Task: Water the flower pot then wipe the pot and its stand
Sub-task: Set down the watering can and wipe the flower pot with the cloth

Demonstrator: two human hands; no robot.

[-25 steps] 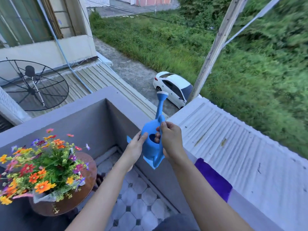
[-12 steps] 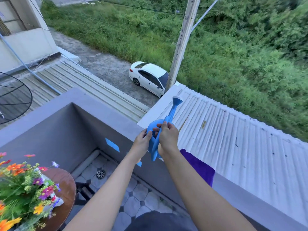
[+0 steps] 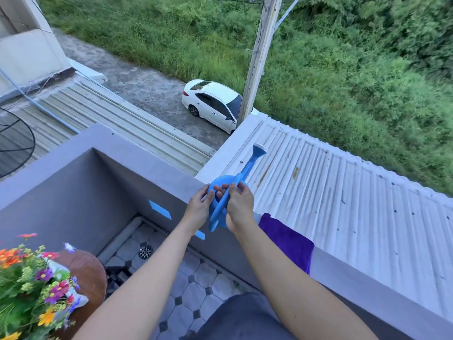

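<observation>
- Watering can (image 3: 221,192): blue plastic, long spout ending in a white-faced rose, pointing up and away over the corrugated roof. Held at the top of the balcony wall (image 3: 157,165); whether its base rests on the wall cannot be told.
- Right hand (image 3: 239,206): grip closed around the can's handle.
- Left hand (image 3: 199,207): fingers set against the can's near side, steadying it; a loose hold rather than a clamp.
- Purple cloth (image 3: 285,241): draped over the wall top, just beside the right forearm, untouched.
- Flower pot (image 3: 31,288): mixed orange, pink and purple blooms, lower left, standing on a round brown stand (image 3: 92,271); well apart from the can.
- Step in hand, by judgement: the can appears to be at the wall either for setting down or for taking up; neither pot nor stand shows wetness clearly enough to say.
- Next move, if watering is done: release the can on the wall and take the cloth, then turn left and down to the pot. Risk: a can left near the outer edge could tip onto the roof.
</observation>
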